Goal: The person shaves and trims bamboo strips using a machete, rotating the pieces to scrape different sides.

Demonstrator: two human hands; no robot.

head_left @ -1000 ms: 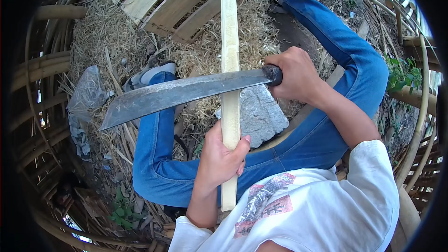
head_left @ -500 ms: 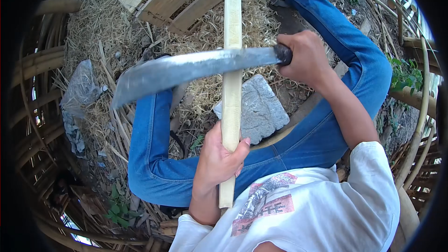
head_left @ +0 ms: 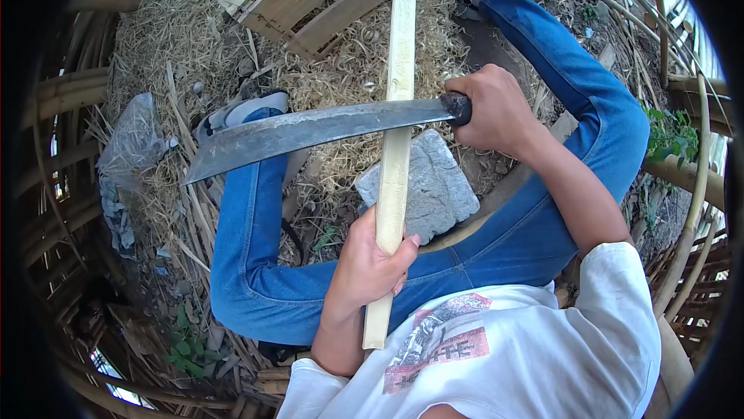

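While the left hand [head_left: 373, 264] grips the lower part of a pale strip [head_left: 401, 62], which runs from upper centre to lower centre of the frame, the right hand [head_left: 494, 113] is clenched around the handle of a large knife [head_left: 318, 132], its blade crossing the strip above the midpoint. The visible face appears bare and fairly even, and shavings [head_left: 341, 82] litter the ground [head_left: 487, 45] at upper centre, suggesting considerable progress. Whether the underside or edges require further trimming cannot be determined.
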